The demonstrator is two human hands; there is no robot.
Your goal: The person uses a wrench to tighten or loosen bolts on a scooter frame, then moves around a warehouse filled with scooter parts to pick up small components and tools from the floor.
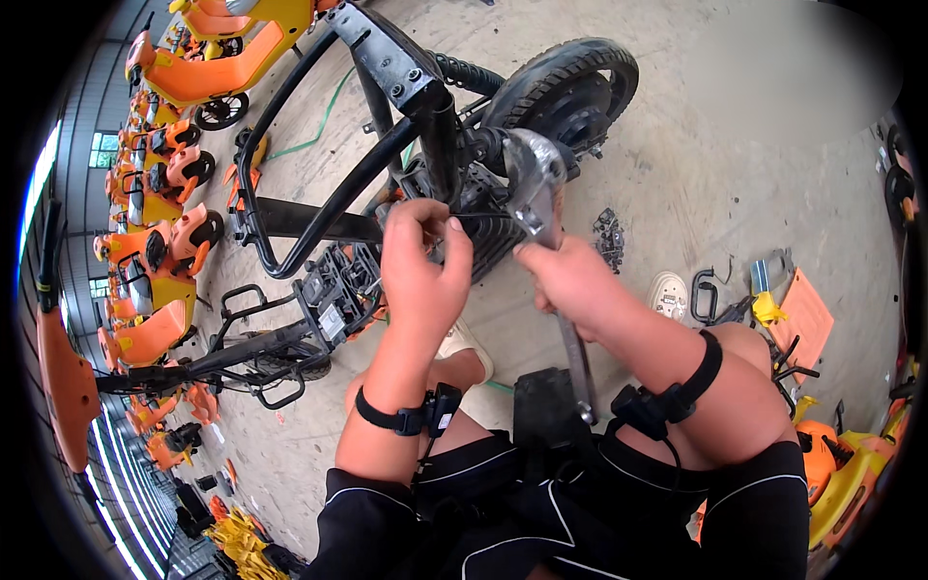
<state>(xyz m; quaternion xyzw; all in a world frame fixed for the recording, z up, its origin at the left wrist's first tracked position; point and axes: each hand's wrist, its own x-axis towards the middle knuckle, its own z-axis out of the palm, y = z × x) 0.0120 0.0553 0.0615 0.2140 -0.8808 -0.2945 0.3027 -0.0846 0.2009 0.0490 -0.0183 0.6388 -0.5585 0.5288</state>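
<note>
My left hand (422, 253) is curled at the black scooter frame (340, 193), just below its thick upright tube (440, 164), fingers closed on something I cannot make out. My right hand (572, 282) grips a long silver metal wrench (579, 369), whose broad head rests up by the joint beside the rear wheel (604, 92). The wrench handle hangs down toward my knees. Dark ribbed parts and cabling sit behind both hands, partly hidden by them. A stripped battery bay (333, 300) lies left of my left hand.
Orange and yellow scooters (203, 72) line the left side. Small fasteners (607, 237) lie beside the wheel. An orange panel (804, 314), a yellow-handled tool (767, 307) and black brackets (706, 298) are on the floor at right, with more orange bodywork (851, 483) beyond.
</note>
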